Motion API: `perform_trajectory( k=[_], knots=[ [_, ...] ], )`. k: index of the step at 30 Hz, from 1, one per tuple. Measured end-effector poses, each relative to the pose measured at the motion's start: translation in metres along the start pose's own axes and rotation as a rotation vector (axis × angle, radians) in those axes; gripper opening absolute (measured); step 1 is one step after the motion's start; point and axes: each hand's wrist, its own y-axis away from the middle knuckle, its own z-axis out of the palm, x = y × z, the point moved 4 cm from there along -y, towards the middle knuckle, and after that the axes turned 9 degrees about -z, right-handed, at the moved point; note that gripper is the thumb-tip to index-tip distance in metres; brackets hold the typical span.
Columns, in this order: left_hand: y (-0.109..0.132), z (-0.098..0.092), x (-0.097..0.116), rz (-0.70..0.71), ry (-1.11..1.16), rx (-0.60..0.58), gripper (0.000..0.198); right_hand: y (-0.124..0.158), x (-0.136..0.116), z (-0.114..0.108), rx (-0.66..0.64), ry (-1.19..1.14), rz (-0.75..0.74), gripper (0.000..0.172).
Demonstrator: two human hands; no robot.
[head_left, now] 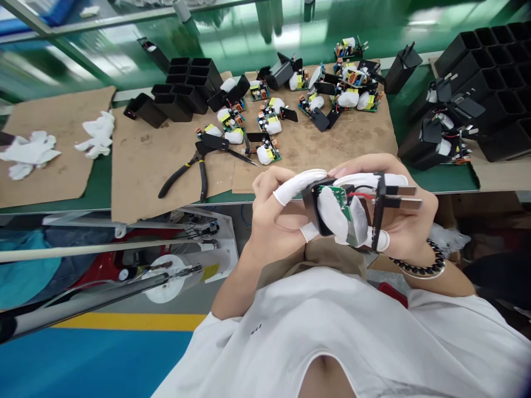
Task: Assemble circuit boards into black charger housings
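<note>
- Across the green bench (pixel 448 179), on brown cardboard sheets (pixel 157 160): stacks of empty black housings (pixel 489 61), a scatter of loose charger boards (pixel 269 119), pliers (pixel 194 171) near the front edge, white gloves (pixel 97 132) far to the left.
- Off the front edge, close to the chest: one charger assembly held in the air between both hands, well apart from the heap.
- Left hand (pixel 274 215): thumb and forefinger in white cots, pinching the black shell (pixel 311 204).
- Right hand (pixel 410 221): fingers curled, gripping the plug plate (pixel 379 210), prongs pointing right.
- Between shell and plate: white-wrapped board (pixel 342 213), tilted, seemingly only partly inside the shell.
- Step in hand, by the look of it: seating board into shell, plate not yet closed on.
- Needed next, as a judgement: red wire (pixel 359 194) tucked clear of the seam, plate squared to the shell mouth, even pressure from both sides.
</note>
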Motion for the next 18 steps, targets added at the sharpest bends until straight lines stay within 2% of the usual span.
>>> perform_trajectory(
  k=[3, 7, 12, 18],
  knots=[
    [-0.0007, 0.0, 0.0006, 0.0, -0.031, -0.013, 0.045, 0.0009, 0.002, 0.001, 0.014, 0.006, -0.003, 0.037],
    [-0.0006, -0.0003, 0.0023, -0.002, -0.065, -0.019, 0.044, 0.0023, 0.0051, 0.0029, 0.016, -0.018, -0.007, 0.044],
    [0.0006, -0.0006, 0.0049, 0.015, -0.037, -0.018, 0.045, 0.0033, 0.0061, 0.0025, 0.016, 0.017, 0.029, 0.039],
    [0.0006, 0.0001, 0.0033, 0.021, -0.003, -0.014, 0.047, 0.0026, 0.0044, 0.0016, -0.005, -0.026, 0.039, 0.053]
  ],
)
